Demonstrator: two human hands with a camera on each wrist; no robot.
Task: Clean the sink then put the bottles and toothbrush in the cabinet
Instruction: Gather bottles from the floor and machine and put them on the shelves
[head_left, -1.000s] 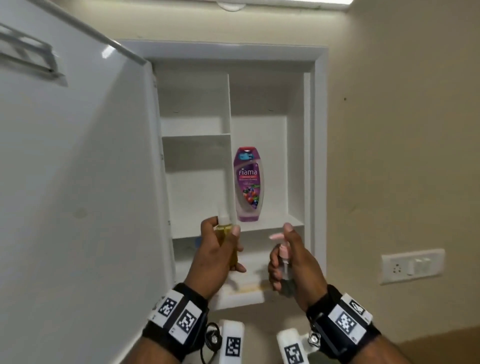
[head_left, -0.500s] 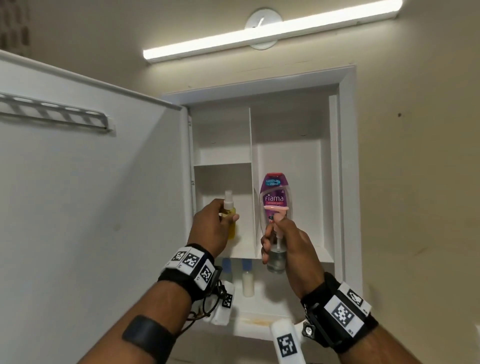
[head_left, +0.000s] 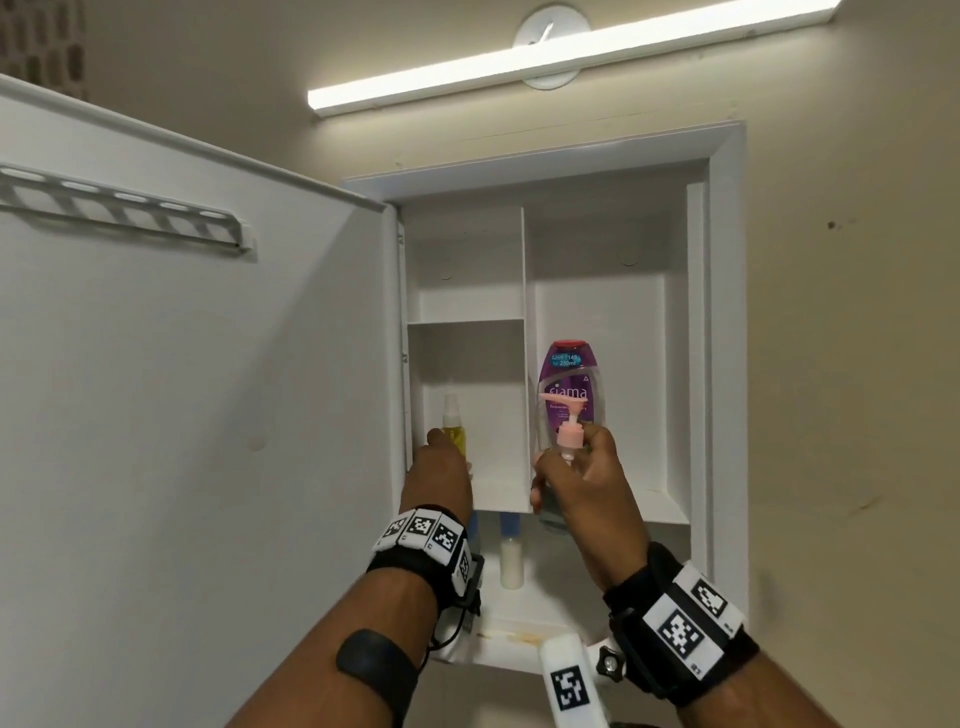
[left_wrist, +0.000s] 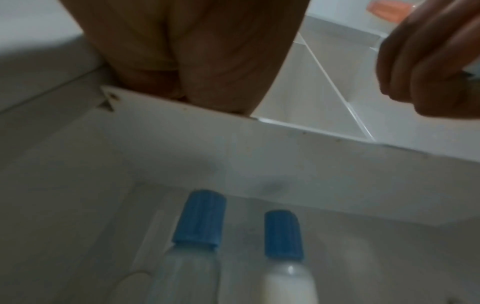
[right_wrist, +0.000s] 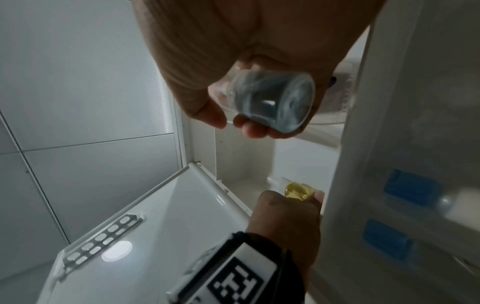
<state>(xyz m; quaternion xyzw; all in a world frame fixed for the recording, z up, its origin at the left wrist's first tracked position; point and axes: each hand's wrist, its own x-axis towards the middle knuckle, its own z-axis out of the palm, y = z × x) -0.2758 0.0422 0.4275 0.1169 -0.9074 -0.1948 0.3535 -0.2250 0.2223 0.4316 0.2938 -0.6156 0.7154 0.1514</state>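
The white wall cabinet (head_left: 724, 322) hangs open in front of me. My left hand (head_left: 441, 470) grips a small yellow spray bottle (head_left: 453, 428) upright inside the middle-left compartment; the same bottle (right_wrist: 298, 190) shows in the right wrist view. My right hand (head_left: 576, 480) holds a clear pump bottle with a pink pump head (head_left: 566, 421) in front of the right compartment, its round base (right_wrist: 272, 102) facing the wrist camera. A purple Fiama bottle (head_left: 571, 384) stands upright on the right shelf just behind it.
The open cabinet door (head_left: 197, 415) fills the left side, with a slotted holder (head_left: 119, 213) on it. Two blue-capped bottles (left_wrist: 200, 218) (left_wrist: 283, 236) stand on the lower shelf under my left hand. A tube light (head_left: 545, 65) glows above.
Both hands have risen and moved deeper toward the cabinet. The yellow bottle has gone into the middle-left compartment. The pump bottle now stands higher, in front of the purple bottle.
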